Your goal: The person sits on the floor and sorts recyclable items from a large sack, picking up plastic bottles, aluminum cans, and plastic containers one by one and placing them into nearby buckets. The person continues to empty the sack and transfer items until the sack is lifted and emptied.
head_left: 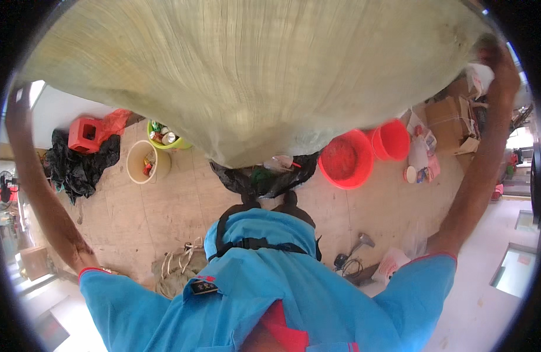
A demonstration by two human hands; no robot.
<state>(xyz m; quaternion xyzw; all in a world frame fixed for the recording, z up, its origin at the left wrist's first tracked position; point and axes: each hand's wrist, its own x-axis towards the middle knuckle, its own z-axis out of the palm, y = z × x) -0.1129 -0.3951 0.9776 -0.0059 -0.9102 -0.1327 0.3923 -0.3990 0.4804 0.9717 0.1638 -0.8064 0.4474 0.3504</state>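
A large pale yellowish woven plastic sack point(253, 70) is spread wide above the floor and fills the upper part of the head view. Both my arms are raised and far apart. My right hand point(494, 54), somewhat blurred, is closed at the sack's right edge. At the opposite edge, by the dark rim of the picture, my left hand point(19, 97) meets the sack; its fingers are barely visible. Below the sack's drooping lower edge, an open black plastic bag point(300, 173) with rubbish in it lies close to my feet.
To the left stand a cream bucket point(142, 167), a yellow-green bucket point(179, 142) of cans, a red stool point(84, 135) and black plastic sheeting point(76, 167). Two red tubs, one nearer point(345, 158) and one farther point(391, 139), and a cardboard box point(449, 126) are on the right.
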